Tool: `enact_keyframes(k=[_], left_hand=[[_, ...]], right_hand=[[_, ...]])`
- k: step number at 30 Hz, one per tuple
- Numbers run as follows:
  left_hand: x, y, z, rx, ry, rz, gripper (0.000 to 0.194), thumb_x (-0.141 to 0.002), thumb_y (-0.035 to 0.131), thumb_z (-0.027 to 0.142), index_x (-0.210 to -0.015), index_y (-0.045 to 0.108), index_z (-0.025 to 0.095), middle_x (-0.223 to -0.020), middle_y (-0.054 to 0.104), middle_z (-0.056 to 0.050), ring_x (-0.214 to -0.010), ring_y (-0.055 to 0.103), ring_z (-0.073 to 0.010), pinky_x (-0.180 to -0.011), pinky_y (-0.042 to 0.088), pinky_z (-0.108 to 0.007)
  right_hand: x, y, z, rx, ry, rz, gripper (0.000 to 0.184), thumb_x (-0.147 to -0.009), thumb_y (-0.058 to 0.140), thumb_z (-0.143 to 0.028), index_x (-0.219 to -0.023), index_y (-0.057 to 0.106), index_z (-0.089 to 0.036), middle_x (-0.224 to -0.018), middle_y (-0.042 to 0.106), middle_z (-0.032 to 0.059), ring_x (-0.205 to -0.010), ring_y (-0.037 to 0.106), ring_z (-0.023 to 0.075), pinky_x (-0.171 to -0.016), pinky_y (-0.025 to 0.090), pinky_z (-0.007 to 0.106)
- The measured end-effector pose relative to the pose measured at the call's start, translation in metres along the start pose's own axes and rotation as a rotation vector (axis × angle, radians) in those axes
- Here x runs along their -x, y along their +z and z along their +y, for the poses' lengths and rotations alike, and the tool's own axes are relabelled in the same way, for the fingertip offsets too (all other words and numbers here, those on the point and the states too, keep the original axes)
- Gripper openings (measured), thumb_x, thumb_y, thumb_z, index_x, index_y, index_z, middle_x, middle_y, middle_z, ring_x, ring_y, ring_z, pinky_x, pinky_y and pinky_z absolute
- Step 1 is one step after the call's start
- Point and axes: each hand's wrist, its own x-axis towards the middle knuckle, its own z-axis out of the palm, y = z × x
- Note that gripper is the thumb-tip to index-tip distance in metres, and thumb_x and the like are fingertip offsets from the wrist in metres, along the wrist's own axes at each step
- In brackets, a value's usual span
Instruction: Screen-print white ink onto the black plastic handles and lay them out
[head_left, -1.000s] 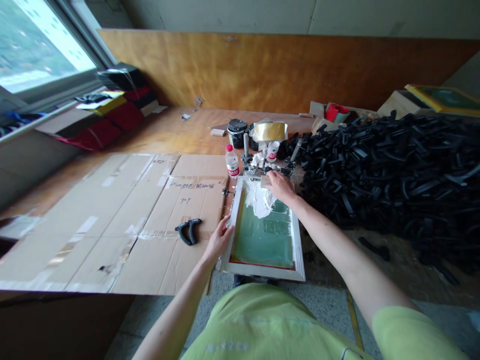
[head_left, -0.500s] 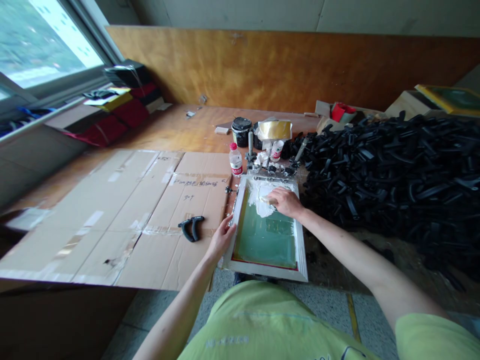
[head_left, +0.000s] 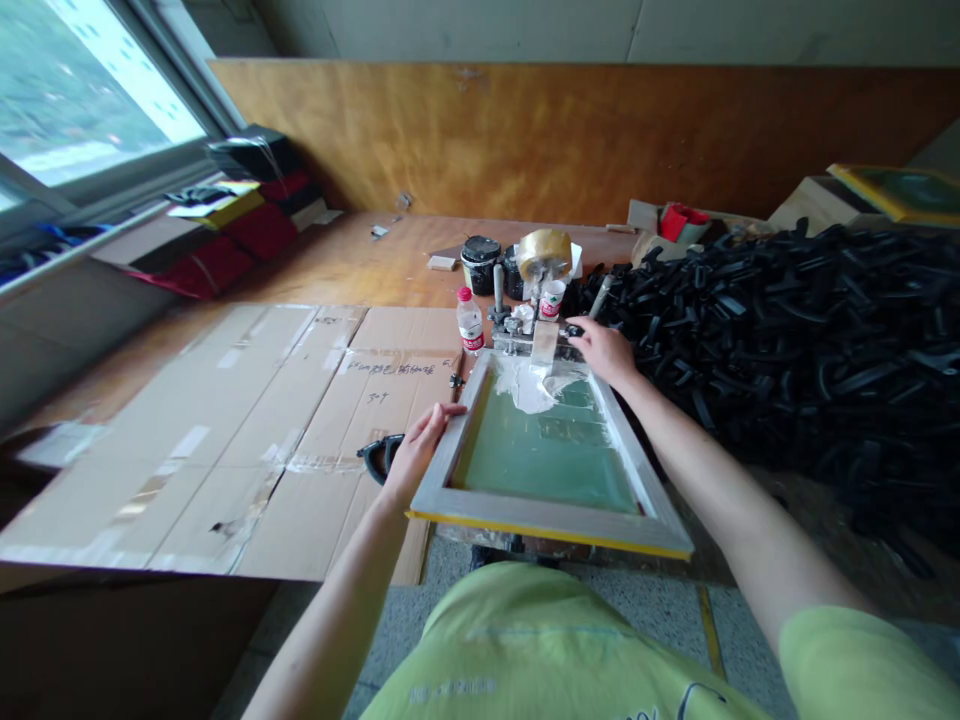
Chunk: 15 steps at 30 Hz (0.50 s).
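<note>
A silk-screen printing frame (head_left: 534,520) is tilted, its near edge raised above the bench. White ink (head_left: 529,386) lies in a thick patch at the far end of the green mesh. My left hand (head_left: 421,445) grips the left rail of the frame. By the hinge clamps (head_left: 511,343) is my right hand (head_left: 604,350), fingers apart and reaching past a dark knob, with nothing seen in them. A squeegee (head_left: 544,343) with a pale blade leans at the ink's far edge, untouched. Partly behind my left hand, a curved black handle (head_left: 375,457) lies on the cardboard (head_left: 330,400).
A heap of black plastic parts (head_left: 750,370) fills the right side. Behind the clamps stand a red-capped bottle (head_left: 470,322), a dark ink tub (head_left: 481,264), a roll of tape (head_left: 545,254) and a paper cup (head_left: 551,299). A wooden board (head_left: 525,140) closes off the back.
The frame's near edge has risen, with my left hand on its rail. My right hand has let go of the squeegee and moved up and right to the clamps.
</note>
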Motion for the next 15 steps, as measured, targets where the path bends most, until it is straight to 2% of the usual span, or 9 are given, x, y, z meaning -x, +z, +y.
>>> enact_keyframes(k=[2, 4, 6, 8, 10, 11, 13, 15], left_hand=[[-0.010, 0.008, 0.022, 0.083, 0.147, 0.021, 0.055, -0.078, 0.054, 0.065, -0.106, 0.065, 0.019, -0.088, 0.067, -0.003, -0.067, 0.060, -0.0135, -0.058, 0.047, -0.022], [-0.024, 0.018, 0.041, 0.182, 0.276, 0.014, 0.053, -0.078, 0.055, 0.063, -0.109, 0.063, 0.020, -0.099, 0.068, -0.004, -0.080, 0.064, -0.0158, -0.067, 0.050, -0.024], [-0.038, 0.027, 0.054, 0.245, 0.302, -0.009, 0.052, -0.080, 0.053, 0.061, -0.110, 0.061, 0.019, -0.098, 0.068, -0.006, -0.085, 0.065, -0.0167, -0.068, 0.052, -0.025], [-0.046, 0.035, 0.055, 0.296, 0.265, 0.033, 0.054, -0.084, 0.046, 0.062, -0.110, 0.060, 0.018, -0.090, 0.068, -0.006, -0.081, 0.065, -0.0155, -0.063, 0.051, -0.023], [-0.044, 0.045, 0.040, 0.323, 0.199, 0.090, 0.057, -0.085, 0.042, 0.064, -0.114, 0.056, 0.017, -0.090, 0.068, -0.007, -0.076, 0.065, -0.0145, -0.058, 0.049, -0.021], [-0.039, 0.051, 0.027, 0.313, 0.122, 0.076, 0.058, -0.084, 0.043, 0.065, -0.116, 0.055, 0.017, -0.092, 0.069, -0.008, -0.075, 0.065, -0.0149, -0.057, 0.049, -0.022], [-0.025, 0.063, -0.007, 0.261, -0.116, -0.055, 0.063, -0.081, 0.049, 0.066, -0.118, 0.054, 0.016, -0.099, 0.070, -0.012, -0.077, 0.067, -0.0185, -0.055, 0.049, -0.025], [-0.008, 0.071, -0.043, 0.241, -0.320, -0.176, 0.065, -0.079, 0.052, 0.068, -0.117, 0.054, 0.015, -0.104, 0.070, -0.016, -0.082, 0.068, -0.0229, -0.057, 0.052, -0.028]], right_hand=[[0.014, -0.003, 0.028, -0.031, 0.181, 0.062, 0.023, -0.086, 0.052, -0.030, -0.102, 0.067, -0.022, -0.078, 0.070, 0.0033, -0.073, 0.063, 0.0194, -0.070, 0.046, 0.029], [0.038, 0.006, 0.047, -0.046, 0.293, 0.013, 0.020, -0.086, 0.052, -0.031, -0.093, 0.067, -0.019, -0.077, 0.069, 0.0046, -0.072, 0.062, 0.0197, -0.069, 0.046, 0.029], [0.065, 0.024, 0.050, -0.069, 0.206, -0.126, 0.022, -0.086, 0.056, -0.034, -0.096, 0.066, -0.018, -0.084, 0.069, 0.0051, -0.078, 0.061, 0.0199, -0.072, 0.046, 0.030], [0.088, 0.044, 0.038, -0.059, -0.003, -0.248, 0.028, -0.083, 0.063, -0.036, -0.106, 0.064, -0.020, -0.095, 0.068, 0.0053, -0.089, 0.060, 0.0206, -0.079, 0.046, 0.032], [0.104, 0.058, 0.015, 0.002, -0.149, -0.295, 0.029, -0.081, 0.068, -0.033, -0.107, 0.064, -0.022, -0.099, 0.066, 0.0052, -0.096, 0.057, 0.0210, -0.085, 0.044, 0.033], [0.111, 0.062, 0.000, 0.036, -0.172, -0.283, 0.023, -0.081, 0.067, -0.031, -0.103, 0.065, -0.022, -0.098, 0.065, 0.0053, -0.097, 0.056, 0.0209, -0.087, 0.043, 0.034], [0.126, 0.064, -0.031, 0.063, -0.166, -0.214, 0.013, -0.086, 0.062, -0.029, -0.096, 0.066, -0.021, -0.094, 0.063, 0.0065, -0.096, 0.055, 0.0209, -0.087, 0.043, 0.034], [0.143, 0.062, -0.062, 0.026, -0.226, -0.167, 0.014, -0.089, 0.057, -0.027, -0.099, 0.066, -0.021, -0.091, 0.063, 0.0074, -0.094, 0.055, 0.0213, -0.084, 0.044, 0.033]])
